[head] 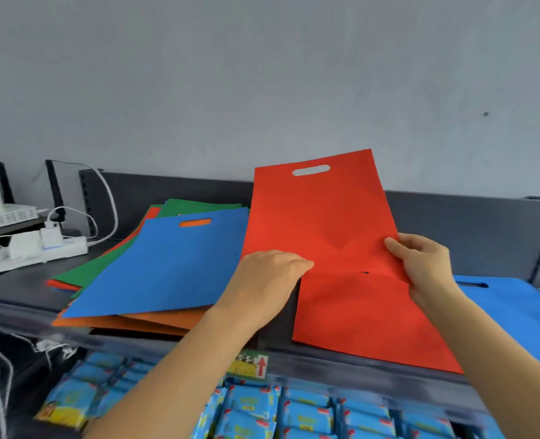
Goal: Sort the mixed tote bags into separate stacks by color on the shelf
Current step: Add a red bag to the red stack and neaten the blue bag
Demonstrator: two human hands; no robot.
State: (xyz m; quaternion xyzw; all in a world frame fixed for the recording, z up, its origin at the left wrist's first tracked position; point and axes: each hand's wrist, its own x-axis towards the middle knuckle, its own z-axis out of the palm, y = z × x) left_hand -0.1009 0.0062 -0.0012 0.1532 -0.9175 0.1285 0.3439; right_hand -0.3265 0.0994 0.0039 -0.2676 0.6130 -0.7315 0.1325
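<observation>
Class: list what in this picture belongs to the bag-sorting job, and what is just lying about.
Job: held red bag, flat red bag, mixed pile, right blue bag, shelf, left hand, right hand.
Lying about: power strip, white box, blue packets.

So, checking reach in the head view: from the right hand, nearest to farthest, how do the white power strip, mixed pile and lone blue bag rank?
1. Lone blue bag, just right of the right hand.
2. Mixed pile, left of centre.
3. White power strip, far left.
</observation>
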